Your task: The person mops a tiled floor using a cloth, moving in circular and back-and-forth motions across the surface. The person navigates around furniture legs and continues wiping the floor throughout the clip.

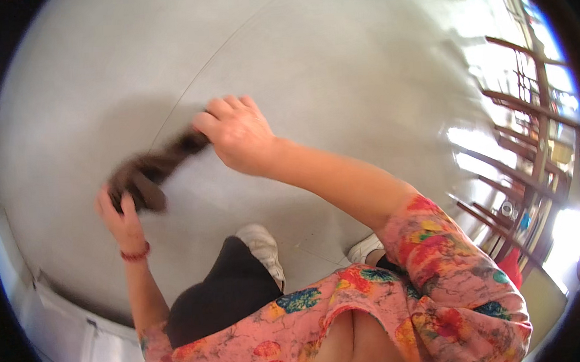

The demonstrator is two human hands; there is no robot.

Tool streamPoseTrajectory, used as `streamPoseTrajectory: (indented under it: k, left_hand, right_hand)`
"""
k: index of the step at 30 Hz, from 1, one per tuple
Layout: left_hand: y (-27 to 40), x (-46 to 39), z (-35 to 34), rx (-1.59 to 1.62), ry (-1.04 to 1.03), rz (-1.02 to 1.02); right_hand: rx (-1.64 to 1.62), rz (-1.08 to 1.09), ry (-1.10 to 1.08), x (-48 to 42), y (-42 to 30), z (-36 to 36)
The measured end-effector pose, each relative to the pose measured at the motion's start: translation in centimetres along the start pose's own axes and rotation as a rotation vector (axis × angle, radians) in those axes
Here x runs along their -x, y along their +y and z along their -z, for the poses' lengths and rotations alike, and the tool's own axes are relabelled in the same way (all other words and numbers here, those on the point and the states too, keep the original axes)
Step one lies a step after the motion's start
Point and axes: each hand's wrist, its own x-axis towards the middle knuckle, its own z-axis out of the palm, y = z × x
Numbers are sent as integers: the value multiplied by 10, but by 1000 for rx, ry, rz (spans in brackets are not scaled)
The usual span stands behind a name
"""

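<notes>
Between my two hands a twisted dark brown cloth (159, 165) is stretched over the grey floor, blurred by motion. My left hand (122, 214), with a red beaded bracelet (135, 252) at the wrist, grips its lower, bunched end at the left. The upper end, narrow and twisted, is in the closed fingers of my right hand (235, 129), near the centre. What kind of cloth it is I cannot tell. The ends inside my fingers are hidden.
A smooth grey floor (323, 71) spreads below me, with my white shoes (261, 249) on it. Brown racks (537, 109) holding assorted items stand at the right. Pale panels (71, 315) run along the lower left edge.
</notes>
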Motion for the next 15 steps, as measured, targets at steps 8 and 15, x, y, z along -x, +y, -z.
streamPoseTrajectory:
  k: [8, 15]
  left_hand:
    - [174, -150, -196, -442, -45, -542]
    - [287, -20, -248, -400, -742, -1301]
  right_hand:
    - [109, -536, 208, 55, 152, 32]
    - [173, -1243, -116, 266, 85, 68]
